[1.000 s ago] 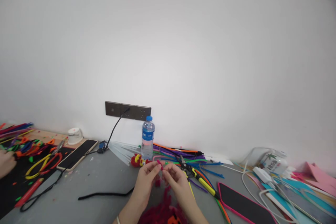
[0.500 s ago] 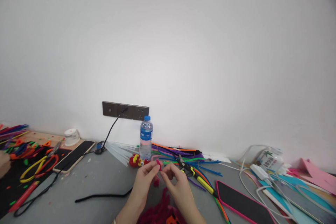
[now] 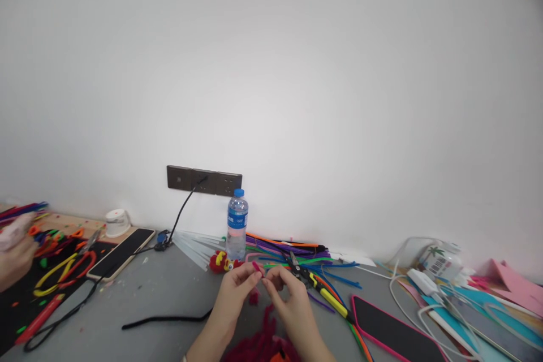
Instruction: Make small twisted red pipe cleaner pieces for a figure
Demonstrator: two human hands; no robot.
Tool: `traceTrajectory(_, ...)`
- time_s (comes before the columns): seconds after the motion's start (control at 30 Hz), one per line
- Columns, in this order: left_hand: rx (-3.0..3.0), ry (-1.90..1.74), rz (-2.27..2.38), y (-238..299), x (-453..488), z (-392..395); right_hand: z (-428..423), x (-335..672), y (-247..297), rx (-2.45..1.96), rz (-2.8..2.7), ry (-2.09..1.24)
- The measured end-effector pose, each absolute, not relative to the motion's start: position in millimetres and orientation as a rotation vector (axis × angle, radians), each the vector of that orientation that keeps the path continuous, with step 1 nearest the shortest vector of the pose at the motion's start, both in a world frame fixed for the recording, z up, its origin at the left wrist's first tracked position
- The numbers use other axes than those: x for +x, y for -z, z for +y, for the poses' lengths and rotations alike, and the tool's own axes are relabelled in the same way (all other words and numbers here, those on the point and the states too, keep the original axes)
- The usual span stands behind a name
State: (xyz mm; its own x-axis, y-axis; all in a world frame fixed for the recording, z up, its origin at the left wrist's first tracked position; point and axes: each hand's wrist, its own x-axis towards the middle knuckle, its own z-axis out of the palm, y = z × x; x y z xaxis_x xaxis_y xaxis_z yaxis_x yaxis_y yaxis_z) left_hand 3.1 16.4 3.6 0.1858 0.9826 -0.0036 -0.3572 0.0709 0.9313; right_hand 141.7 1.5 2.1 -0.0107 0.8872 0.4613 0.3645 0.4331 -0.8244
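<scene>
In the head view, both hands meet low in the middle, above the grey table (image 3: 161, 300). Between thumb and fingers my left hand (image 3: 231, 300) pinches a short magenta pipe cleaner (image 3: 255, 266). Fingertips of my right hand (image 3: 291, 300) are closed close against it, seemingly on its lower end, which is too small to make out. Below the hands lies a pile of dark red pipe cleaners (image 3: 258, 345) with an orange piece in it. A red and yellow fuzzy figure (image 3: 219, 262) with a googly eye rests just behind my left hand.
A water bottle (image 3: 237, 226) stands behind the hands. Yellow-black pliers (image 3: 326, 294), loose pipe cleaners (image 3: 292, 251) and a pink-edged phone (image 3: 394, 328) lie right. At left are a phone (image 3: 123, 253), scissors (image 3: 63, 274) and another person's hand (image 3: 17, 263) holding a pale pink object.
My hands stay almost in place, with the magenta piece tilted a little differently. The other person's hand at left has come further into view with a pale pink object.
</scene>
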Motion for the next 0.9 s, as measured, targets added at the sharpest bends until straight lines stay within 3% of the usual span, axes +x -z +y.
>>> traceTrajectory(0.53, 0.926, -1.193, 0.79, -9, 3, 14, 3, 151, -8, -1.038, -1.626, -0.634)
traceTrajectory(0.9, 1.37, -1.027, 0.824, -16, -14, 16, -4, 160, -28, -0.943, -1.76, -0.712)
